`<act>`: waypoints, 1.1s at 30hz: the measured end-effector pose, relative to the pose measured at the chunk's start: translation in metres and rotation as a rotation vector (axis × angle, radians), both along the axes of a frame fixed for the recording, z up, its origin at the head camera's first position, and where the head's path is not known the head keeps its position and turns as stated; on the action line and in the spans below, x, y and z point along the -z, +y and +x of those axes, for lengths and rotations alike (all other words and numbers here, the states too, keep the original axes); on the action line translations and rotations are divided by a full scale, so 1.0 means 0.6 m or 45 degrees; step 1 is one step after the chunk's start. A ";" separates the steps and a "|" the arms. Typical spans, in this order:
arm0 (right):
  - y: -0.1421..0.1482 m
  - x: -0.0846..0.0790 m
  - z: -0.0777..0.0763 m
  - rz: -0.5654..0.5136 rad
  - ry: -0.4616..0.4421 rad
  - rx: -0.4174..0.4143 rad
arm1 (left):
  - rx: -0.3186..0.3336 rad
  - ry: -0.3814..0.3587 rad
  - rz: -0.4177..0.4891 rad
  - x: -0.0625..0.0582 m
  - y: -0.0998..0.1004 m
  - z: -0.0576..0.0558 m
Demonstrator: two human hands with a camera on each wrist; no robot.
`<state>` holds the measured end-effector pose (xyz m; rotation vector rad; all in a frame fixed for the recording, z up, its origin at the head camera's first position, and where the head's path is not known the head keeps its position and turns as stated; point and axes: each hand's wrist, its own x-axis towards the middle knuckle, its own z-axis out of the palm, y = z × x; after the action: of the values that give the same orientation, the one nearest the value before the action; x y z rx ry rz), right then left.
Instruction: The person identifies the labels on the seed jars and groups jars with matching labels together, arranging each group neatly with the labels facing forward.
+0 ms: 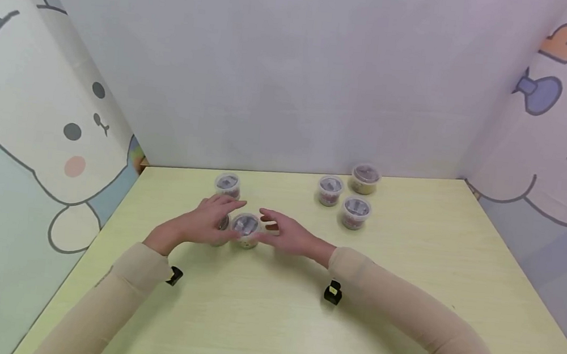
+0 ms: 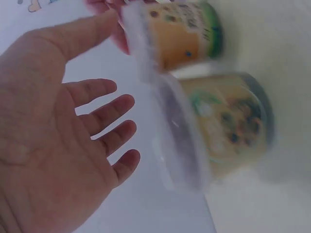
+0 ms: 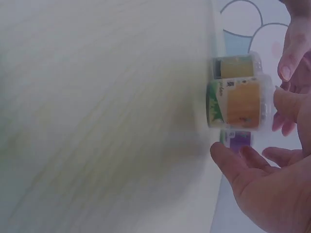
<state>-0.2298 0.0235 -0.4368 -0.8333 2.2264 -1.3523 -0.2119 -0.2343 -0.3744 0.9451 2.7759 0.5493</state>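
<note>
A small lidded tub with an orange label [image 3: 243, 104] stands on the table between both hands; the head view shows its clear lid [image 1: 246, 224]. My left hand [image 1: 210, 221] hovers over a second tub [image 2: 228, 126] with a beige label, largely hidden from above, its fingers extended and its thumb by the orange tub's lid. From the right, my right hand [image 1: 290, 234] reaches to the orange tub, thumb at the lid's edge and fingers spread around the side without closing; whether the thumbs touch is unclear. Behind them stands a third tub [image 1: 228, 184], partly covered by the left hand.
Three more lidded tubs stand at the back right: one [image 1: 330, 190], a nearer one [image 1: 356, 212] and a wider one [image 1: 365, 178] near the back wall [image 1: 292, 86]. Printed cartoon sheets flank the pale wooden table [image 1: 249, 322]. Black devices [image 1: 333, 292] sit at both wrists.
</note>
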 end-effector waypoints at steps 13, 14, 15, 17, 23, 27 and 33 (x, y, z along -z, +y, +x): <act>0.164 -0.041 -0.013 0.367 0.872 0.100 | 0.066 0.168 0.061 -0.029 0.160 -0.009; 0.176 -0.042 -0.015 0.357 0.910 0.130 | 0.062 0.163 0.063 -0.026 0.176 -0.009; 0.189 -0.043 -0.017 0.348 0.928 0.165 | 0.059 0.158 0.069 -0.023 0.191 -0.011; 0.216 -0.045 -0.022 0.315 0.935 0.244 | 0.050 0.137 0.087 -0.014 0.221 -0.015; 0.287 -0.037 -0.039 0.194 0.850 0.434 | -0.073 -0.058 0.221 0.016 0.295 -0.031; 0.319 -0.017 -0.048 0.116 0.709 0.507 | -0.184 -0.206 0.323 0.040 0.336 -0.043; 0.337 0.005 -0.052 0.029 0.352 0.564 | -0.301 -0.312 0.429 0.077 0.385 -0.055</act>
<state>-0.2611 0.2260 -0.4397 -0.5637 2.7582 -1.4682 -0.2448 -0.0035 -0.4207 0.5543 2.6311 1.1154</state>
